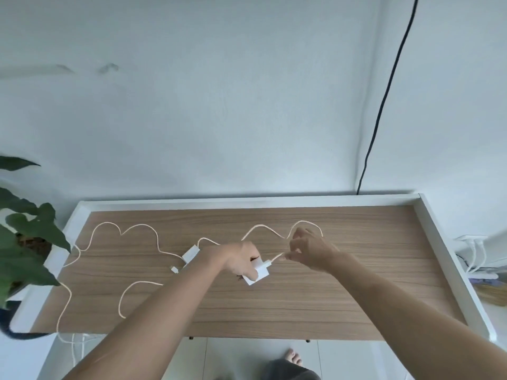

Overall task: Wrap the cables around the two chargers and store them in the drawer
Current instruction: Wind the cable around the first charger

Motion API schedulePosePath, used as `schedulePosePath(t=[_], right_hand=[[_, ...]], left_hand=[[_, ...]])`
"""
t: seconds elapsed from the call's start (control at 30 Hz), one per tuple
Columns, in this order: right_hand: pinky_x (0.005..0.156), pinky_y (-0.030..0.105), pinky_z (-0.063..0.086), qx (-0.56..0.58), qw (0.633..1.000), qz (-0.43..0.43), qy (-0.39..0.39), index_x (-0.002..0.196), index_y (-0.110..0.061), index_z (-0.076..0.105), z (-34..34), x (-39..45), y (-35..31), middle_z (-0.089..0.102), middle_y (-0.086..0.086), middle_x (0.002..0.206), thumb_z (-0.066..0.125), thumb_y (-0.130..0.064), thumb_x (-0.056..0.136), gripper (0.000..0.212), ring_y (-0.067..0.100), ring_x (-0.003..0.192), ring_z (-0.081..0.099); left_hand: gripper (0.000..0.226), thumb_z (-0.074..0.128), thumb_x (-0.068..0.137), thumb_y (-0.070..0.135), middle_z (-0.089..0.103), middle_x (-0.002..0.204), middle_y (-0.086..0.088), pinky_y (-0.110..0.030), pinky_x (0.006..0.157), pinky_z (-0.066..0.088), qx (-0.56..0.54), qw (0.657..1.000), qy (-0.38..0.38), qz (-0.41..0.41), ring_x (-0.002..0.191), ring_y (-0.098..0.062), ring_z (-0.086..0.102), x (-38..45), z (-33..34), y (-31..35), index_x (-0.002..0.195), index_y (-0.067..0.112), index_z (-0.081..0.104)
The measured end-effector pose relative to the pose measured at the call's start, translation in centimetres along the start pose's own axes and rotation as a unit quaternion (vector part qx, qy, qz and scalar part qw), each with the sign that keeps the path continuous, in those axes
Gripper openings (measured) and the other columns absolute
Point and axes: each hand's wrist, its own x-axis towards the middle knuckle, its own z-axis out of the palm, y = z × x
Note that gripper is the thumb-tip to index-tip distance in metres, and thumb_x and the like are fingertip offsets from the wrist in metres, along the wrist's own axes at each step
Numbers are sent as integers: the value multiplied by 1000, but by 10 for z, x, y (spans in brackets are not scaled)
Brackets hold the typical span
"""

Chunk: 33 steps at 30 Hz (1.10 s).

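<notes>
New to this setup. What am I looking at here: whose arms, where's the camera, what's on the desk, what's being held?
There is no robot here. A person wears one wide-angle camera on the head, looking forward and down, so the two bare arms coming in from the bottom are their own.

The surface is a wooden desk with a white raised rim, against a pale wall. On it lie two white chargers with long pale cables.

The left hand has a grip on the near charger. The right hand pinches that charger's cable just beside the plug; the rest of it loops away behind the hands.

The far charger lies untouched, its cable snaking leftward off the desk edge. A plant stands at left.
</notes>
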Motion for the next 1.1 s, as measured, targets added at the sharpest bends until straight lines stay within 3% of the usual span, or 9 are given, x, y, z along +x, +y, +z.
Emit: schedulePosePath(t=[0.07, 0.17, 0.27, 0.37, 0.47, 0.6, 0.77, 0.97, 1.1], right_hand=[[87, 42, 53, 90, 995, 35, 12, 76, -18, 68, -13, 2, -3, 69, 4, 93, 49, -87, 76, 71, 21, 95, 63], [67, 34, 48, 119, 992, 52, 2, 68, -26, 57, -35, 3, -17, 66, -4, 68, 63, -71, 83, 47, 15, 66, 59], [59, 31, 38, 73, 996, 35, 45, 62, -31, 50, -62, -1, -30, 53, -9, 64, 62, -66, 88, 45, 14, 61, 49], [57, 31, 37, 13, 992, 19, 125, 62, -26, 46, -85, -4, -42, 49, -7, 58, 60, -67, 89, 51, 17, 58, 48], [52, 26, 34, -39, 971, -10, 237, 64, -22, 45, -104, -7, -59, 49, -6, 52, 57, -72, 86, 56, 17, 52, 46], [50, 34, 31, -54, 945, -6, 322, 55, -17, 28, -120, -7, -90, 31, -1, 45, 45, -64, 95, 64, 24, 49, 29], [47, 33, 23, -28, 938, 7, 347, 56, -18, 23, -122, 0, -146, 23, -1, 47, 39, -50, 105, 61, 19, 47, 22], [51, 35, 24, 29, 929, 37, 368, 58, -17, 19, -100, 4, -209, 23, 0, 50, 35, -50, 106, 60, 23, 52, 24], [52, 35, 24, 63, 929, 39, 362, 57, -18, 20, -77, 2, -235, 24, -1, 48, 33, -51, 106, 61, 23, 52, 27]], left_hand=[[18, 73, 71, 26, 62, 65, 9, -29, 63, 41, -13, 1000, 13, 16, 63, -15, 57, -9, -16, -5, 63, 23, 57], [26, 78, 76, 29, 58, 64, 12, -27, 63, 39, -24, 999, 29, 34, 63, -13, 53, -25, -36, -16, 62, 24, 57], [21, 83, 73, 35, 64, 70, 12, -28, 67, 43, -50, 996, 38, 63, 67, -10, 57, -39, -50, -34, 79, 20, 70], [27, 84, 81, 16, 75, 82, 11, -18, 69, 52, -157, 983, 43, 85, 74, -3, 68, -64, -60, -47, 106, 12, 77], [37, 84, 81, 7, 80, 103, -4, -23, 75, 58, -268, 955, 56, 114, 86, -13, 77, -88, -69, -61, 116, 7, 73], [35, 72, 85, -10, 79, 100, -9, -27, 78, 61, -428, 884, 35, 185, 90, -19, 77, -119, -80, -81, 120, -4, 68], [40, 66, 89, -12, 76, 109, -11, -32, 84, 62, -495, 826, 49, 266, 101, -23, 75, -158, -86, -100, 128, -6, 65], [51, 91, 67, 11, 76, 106, -14, -37, 89, 62, -584, 719, 111, 360, 95, -30, 76, -177, -74, -121, 115, 4, 75], [52, 86, 67, 14, 73, 103, -16, -31, 83, 62, -643, 634, 174, 394, 87, -30, 77, -191, -71, -135, 114, -2, 71]])
